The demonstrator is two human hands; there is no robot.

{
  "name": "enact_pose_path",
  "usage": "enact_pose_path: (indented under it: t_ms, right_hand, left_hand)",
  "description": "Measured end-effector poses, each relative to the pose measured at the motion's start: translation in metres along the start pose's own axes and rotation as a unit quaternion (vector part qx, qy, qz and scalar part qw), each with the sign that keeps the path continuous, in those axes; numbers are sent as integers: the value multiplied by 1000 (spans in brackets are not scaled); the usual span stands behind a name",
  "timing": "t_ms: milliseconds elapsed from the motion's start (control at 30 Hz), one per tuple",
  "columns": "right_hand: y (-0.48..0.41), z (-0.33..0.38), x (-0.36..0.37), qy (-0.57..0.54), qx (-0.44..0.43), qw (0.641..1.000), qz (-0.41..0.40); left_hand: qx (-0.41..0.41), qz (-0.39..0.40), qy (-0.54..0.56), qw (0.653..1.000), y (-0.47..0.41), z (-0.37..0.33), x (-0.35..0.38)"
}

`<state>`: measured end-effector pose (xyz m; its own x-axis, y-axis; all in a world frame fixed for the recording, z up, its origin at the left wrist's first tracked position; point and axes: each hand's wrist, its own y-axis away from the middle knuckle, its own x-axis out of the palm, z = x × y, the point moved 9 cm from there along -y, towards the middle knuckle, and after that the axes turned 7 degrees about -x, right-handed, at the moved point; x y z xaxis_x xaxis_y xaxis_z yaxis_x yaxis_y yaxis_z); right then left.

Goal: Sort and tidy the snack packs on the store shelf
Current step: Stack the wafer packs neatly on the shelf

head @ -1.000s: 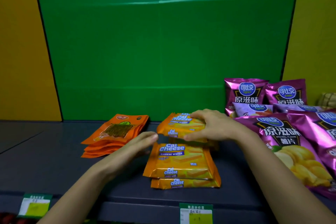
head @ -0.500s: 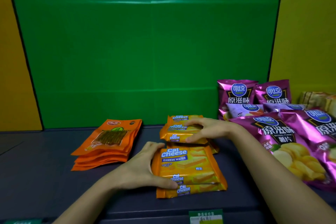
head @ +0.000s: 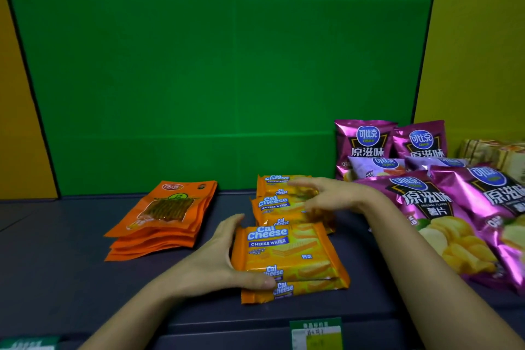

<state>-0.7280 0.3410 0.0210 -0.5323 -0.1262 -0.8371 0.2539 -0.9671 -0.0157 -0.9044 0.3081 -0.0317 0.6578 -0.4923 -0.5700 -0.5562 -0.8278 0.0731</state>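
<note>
Green backing, dark shelf (head: pixel 56 264). Your left hand (head: pixel 216 261) now grips the front wafer stack (head: pixel 287 258) at lower centre. Your right hand (head: pixel 326 196) has loosened, open over the rear wafer packs (head: pixel 272 202), so squaring continues.

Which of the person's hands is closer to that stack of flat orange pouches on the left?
Left. The left hand sits just right of the orange pouches, gripping the front Cal Cheese stack; the right hand is farther right, over the rear Cal Cheese packs.
</note>
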Motion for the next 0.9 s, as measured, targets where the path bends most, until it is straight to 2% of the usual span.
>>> enact_pose_path:
  t_ms: [100,200,400,600,700,900]
  right_hand:
    - [29,2,-10,-45,-3,991,-122]
    - [63,-1,5,-85,0,982,-167]
    - [91,-15,45,-204,5,964,-172]
    - [99,-14,59,-294,16,941,-167]
    - [102,-9,62,-283,-6,944,-170]
    - [108,1,57,-251,-48,940,-226]
  left_hand:
    - [-29,20,35,999,5,12,6]
    - [-35,26,-11,999,9,14,13]
    - [-29,-29,-22,999,8,8,18]
    - [-29,-26,44,998,7,6,27]
    - [-13,-11,68,998,11,2,31]
    - [71,-40,44,996,18,-10,31]
